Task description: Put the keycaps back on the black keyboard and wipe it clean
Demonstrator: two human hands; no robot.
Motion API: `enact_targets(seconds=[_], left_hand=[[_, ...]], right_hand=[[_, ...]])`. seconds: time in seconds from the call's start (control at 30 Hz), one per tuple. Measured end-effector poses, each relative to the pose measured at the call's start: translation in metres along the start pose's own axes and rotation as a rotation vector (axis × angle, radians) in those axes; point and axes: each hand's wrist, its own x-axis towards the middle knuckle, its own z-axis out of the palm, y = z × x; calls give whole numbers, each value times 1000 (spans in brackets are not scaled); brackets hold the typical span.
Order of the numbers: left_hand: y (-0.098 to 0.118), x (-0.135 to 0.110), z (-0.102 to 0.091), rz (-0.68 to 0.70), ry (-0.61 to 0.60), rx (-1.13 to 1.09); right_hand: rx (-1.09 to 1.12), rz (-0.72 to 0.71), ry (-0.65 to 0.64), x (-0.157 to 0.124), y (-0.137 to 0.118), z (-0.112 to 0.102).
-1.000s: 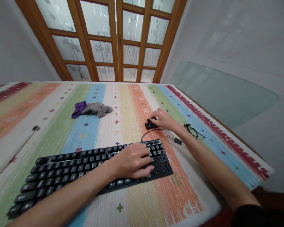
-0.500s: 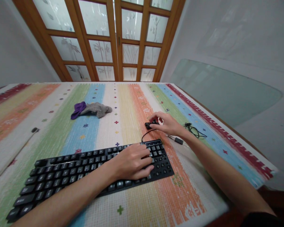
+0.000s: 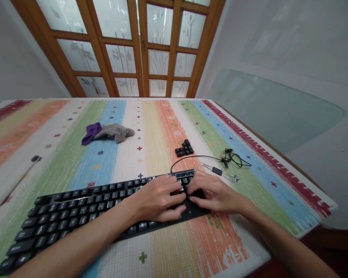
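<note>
A black keyboard (image 3: 84, 210) lies slanted on the table; at its right end, some number-pad switches (image 3: 190, 212) show without caps. My left hand (image 3: 162, 197) rests on the right part of the keyboard, palm down with fingers spread. Beside it, my right hand (image 3: 213, 191) is over the number pad, thumb and fingertips pinched on what looks like a small black keycap, mostly hidden by the fingers. Behind the keyboard, several loose keycaps (image 3: 185, 149) sit in a small cluster.
Right of the keycaps are a wire keycap puller (image 3: 217, 170) with a dark handle and a coiled cable (image 3: 234, 159) running to the keyboard. Further back lies a grey and purple cloth (image 3: 113, 132). A long-handled brush (image 3: 14, 185) is at left on the striped tablecloth (image 3: 153, 127).
My right hand has left the loose keycaps and come down toward me onto the number pad. My left hand stays on the keyboard. The view has shifted slightly.
</note>
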Motion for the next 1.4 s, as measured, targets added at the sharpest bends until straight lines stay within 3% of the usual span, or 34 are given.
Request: enact_targets(seconds=[0.27,0.83,1.17,1.27,1.4], left_hand=[[-1,-2,2,25,11,-3],[-1,-1,1,10,-100,18],[-1,-2,3,17,-108,31],[-1,-1,3,28,-110,47],[0,1,2,19,-113,70]], right_hand=[[24,-23,32,-5,2,1],[43,-38,59,-6,5,3],[-20,-41,14,3,1,-11],[-122,2,55,13,10,-22],[-300,109,108,33,42,-40]])
